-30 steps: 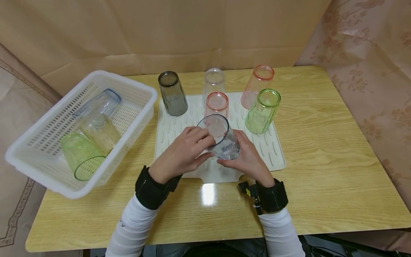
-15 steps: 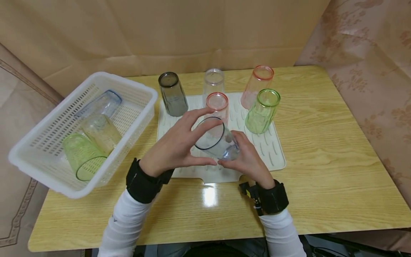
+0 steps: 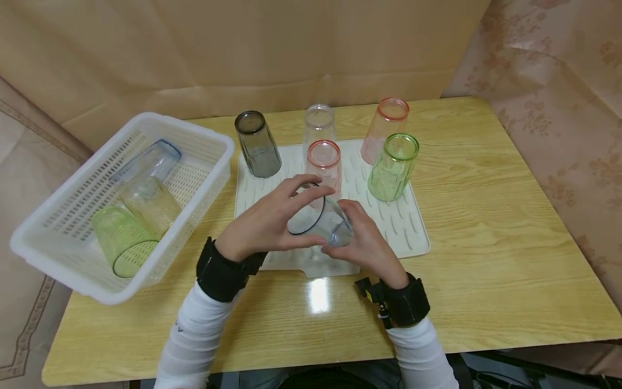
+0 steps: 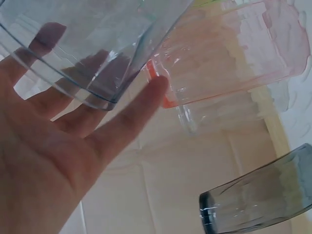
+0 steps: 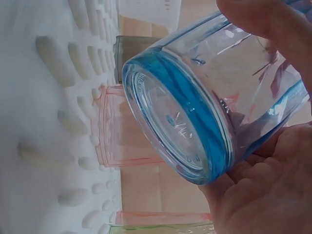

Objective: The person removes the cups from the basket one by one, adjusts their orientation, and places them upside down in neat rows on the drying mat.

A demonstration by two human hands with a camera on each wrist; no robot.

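Note:
A clear, bluish drinking glass (image 3: 335,224) is held tilted between both hands above the white ridged mat (image 3: 413,237), its mouth toward the left. My right hand (image 3: 364,237) grips it near the base, whose blue band shows in the right wrist view. My left hand (image 3: 272,219) spans the mouth end, thumb below and fingers over the top; in the left wrist view some fingers show through the glass. Just behind stands an upside-down pink-rimmed glass (image 3: 324,162).
More upturned glasses stand at the back: dark grey (image 3: 258,146), clear (image 3: 319,124), pink-rimmed (image 3: 384,132) and green (image 3: 392,167). On the left, a white basket (image 3: 214,162) holds a blue glass (image 3: 150,162), a yellowish glass (image 3: 153,205) and a green glass (image 3: 123,237) lying down.
The left hand first drew its fingers back from the glass's mouth and spread them, then came around the mouth end. The glass has tipped further left, still in the right hand.

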